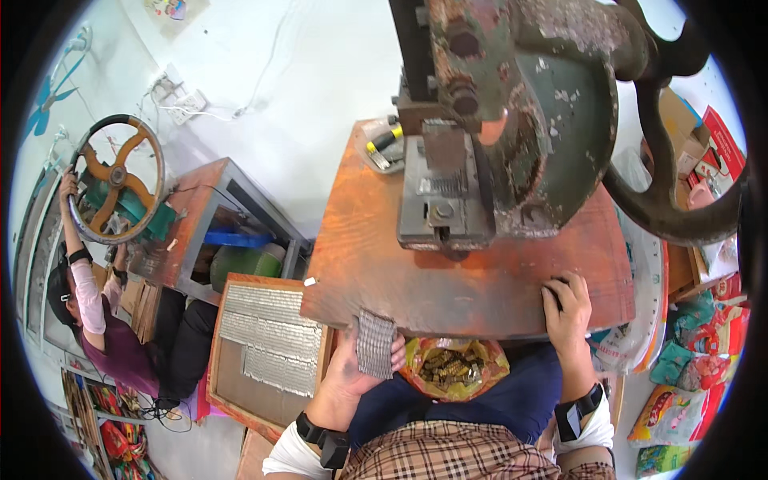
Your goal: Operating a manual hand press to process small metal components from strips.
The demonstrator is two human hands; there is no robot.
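Note:
My left hand (350, 370) is closed around a stack of grey ribbed metal strips (374, 346), just off the near left corner of the wooden table (448, 292). On the table's right side my right hand (569, 308) rests with bent fingers, the thumb apart from them, and nothing shows in it. Beyond both hands stands a worn green press (552, 136), with a metal die block (442, 212) under its ram. In my lap lies an open yellow and red bag (460, 388) with many small brass-coloured pieces inside.
Left of me, a wooden-framed tray (272, 348) holds rows of similar grey strips. Farther left a person (120, 336) grips another press's handwheel (118, 176). A dish with a yellow-black tool (384, 140) sits behind the die. Colourful bags (668, 412) lie on the right.

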